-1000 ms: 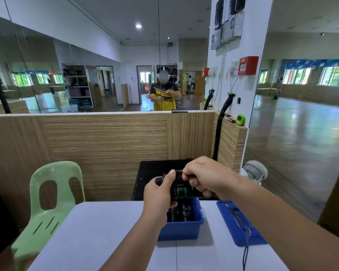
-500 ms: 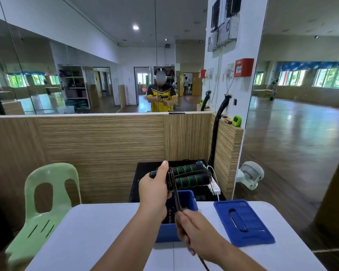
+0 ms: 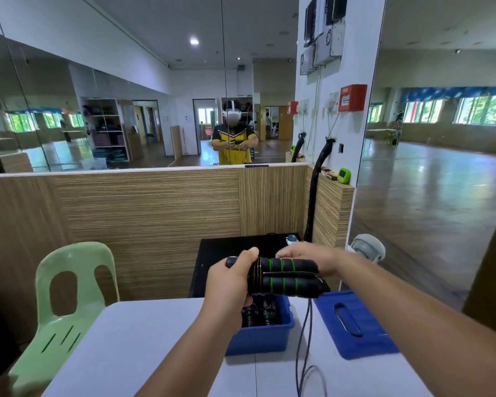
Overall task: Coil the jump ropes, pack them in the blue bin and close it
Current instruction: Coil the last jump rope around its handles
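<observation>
Handles (image 3: 287, 277): two black foam grips with green rings, lying one against the other, held level just above the bin (image 3: 258, 339). Cord (image 3: 255, 279) is wound in tight turns round their left end. One strand runs along between the two grips, and the loose tail drops off the right end to the tabletop (image 3: 143, 348), where it loops between bin and lid (image 3: 355, 328). Left hand (image 3: 229, 285) grips the bundle at the wound end, thumb up over the turns. Right hand (image 3: 309, 256) sits behind the far grip with its fingers mostly hidden, so I can't tell whether it pinches the cord or only rests there. Bin is blue and open, with other coiled ropes (image 3: 262, 312) already inside. Lid lies flat on the tabletop just right of the bin, handle side up. Green chair (image 3: 69, 299) stands at the left edge of the tabletop. Wood panel (image 3: 146, 219) behind, mirror (image 3: 126, 110) above it
</observation>
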`<state>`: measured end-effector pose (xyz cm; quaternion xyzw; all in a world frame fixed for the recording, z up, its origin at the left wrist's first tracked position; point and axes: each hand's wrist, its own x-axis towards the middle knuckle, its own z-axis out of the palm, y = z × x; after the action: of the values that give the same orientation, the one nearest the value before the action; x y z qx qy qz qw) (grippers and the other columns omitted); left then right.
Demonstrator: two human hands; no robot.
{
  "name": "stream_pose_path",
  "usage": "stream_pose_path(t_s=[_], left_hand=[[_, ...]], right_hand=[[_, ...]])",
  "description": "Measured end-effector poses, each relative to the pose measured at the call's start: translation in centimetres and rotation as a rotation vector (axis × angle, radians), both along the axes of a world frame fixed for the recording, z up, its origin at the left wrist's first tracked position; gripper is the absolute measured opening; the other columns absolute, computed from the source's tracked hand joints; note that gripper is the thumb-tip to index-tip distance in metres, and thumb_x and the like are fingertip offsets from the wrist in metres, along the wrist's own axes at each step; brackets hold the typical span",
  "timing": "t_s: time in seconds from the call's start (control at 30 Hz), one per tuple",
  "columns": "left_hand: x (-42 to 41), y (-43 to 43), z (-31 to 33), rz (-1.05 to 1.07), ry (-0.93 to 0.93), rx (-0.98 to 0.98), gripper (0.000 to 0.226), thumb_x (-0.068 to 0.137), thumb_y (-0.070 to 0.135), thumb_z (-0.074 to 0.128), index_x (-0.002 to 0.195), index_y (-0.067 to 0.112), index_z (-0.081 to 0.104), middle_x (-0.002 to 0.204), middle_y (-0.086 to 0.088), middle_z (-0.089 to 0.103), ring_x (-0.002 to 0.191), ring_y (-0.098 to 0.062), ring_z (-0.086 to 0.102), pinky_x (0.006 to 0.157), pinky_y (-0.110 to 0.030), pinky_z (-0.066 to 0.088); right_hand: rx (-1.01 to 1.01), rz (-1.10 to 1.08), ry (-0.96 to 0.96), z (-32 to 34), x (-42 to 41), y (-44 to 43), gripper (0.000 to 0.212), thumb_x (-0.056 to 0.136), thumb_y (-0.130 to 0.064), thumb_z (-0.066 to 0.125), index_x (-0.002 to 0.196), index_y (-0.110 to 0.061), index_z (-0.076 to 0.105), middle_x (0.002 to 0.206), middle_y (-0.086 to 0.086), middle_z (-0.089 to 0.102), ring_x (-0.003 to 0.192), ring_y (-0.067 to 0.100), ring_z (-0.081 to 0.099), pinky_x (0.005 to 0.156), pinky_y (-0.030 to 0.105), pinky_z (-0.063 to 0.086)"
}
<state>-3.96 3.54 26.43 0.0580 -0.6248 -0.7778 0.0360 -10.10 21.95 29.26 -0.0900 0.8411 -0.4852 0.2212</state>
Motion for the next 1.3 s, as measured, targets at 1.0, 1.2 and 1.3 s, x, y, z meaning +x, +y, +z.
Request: stream_pose_path(t_s=[1.0, 1.2, 1.3], left_hand=[[-2.6, -0.4, -0.9, 0.287, -0.048, 0.01, 0.045, 0.088, 0.035, 0.074, 0.061, 0.015, 0.045, 0.047, 0.004, 0.042, 0.045, -0.017, 0.038, 0.048, -0.029, 0.035], [-1.6, 0.4, 0.2, 0.244, -0.068, 0.103, 0.033, 0.089, 0.034, 0.074, 0.072, 0.013, 0.056, 0.066, -0.003, 0.05, 0.063, -0.02, 0.047, 0.055, -0.032, 0.046], [-1.4, 0.5, 0.1, 0.218, -0.094, 0.131, 0.032, 0.089, 0.033, 0.075, 0.074, 0.012, 0.054, 0.066, -0.003, 0.048, 0.062, -0.02, 0.044, 0.052, -0.03, 0.042]], right_hand=[[-0.303, -0.075, 0.204, -3.2, 9.4, -5.9, 0.023, 0.105, -0.016, 0.042, 0.086, -0.007, 0.052, 0.055, 0.009, 0.039, 0.041, 0.015, 0.031, 0.04, 0.028, 0.024], [-0.339, -0.071, 0.287, -8.3, 9.7, -6.0, 0.033, 0.111, -0.026, 0.037, 0.084, -0.011, 0.05, 0.057, 0.0, 0.047, 0.044, 0.014, 0.038, 0.045, 0.034, 0.042], [-0.293, -0.064, 0.262, -9.5, 8.1, -5.3, 0.031, 0.111, -0.023, 0.037, 0.088, -0.007, 0.049, 0.057, -0.002, 0.044, 0.046, 0.015, 0.035, 0.049, 0.039, 0.032]])
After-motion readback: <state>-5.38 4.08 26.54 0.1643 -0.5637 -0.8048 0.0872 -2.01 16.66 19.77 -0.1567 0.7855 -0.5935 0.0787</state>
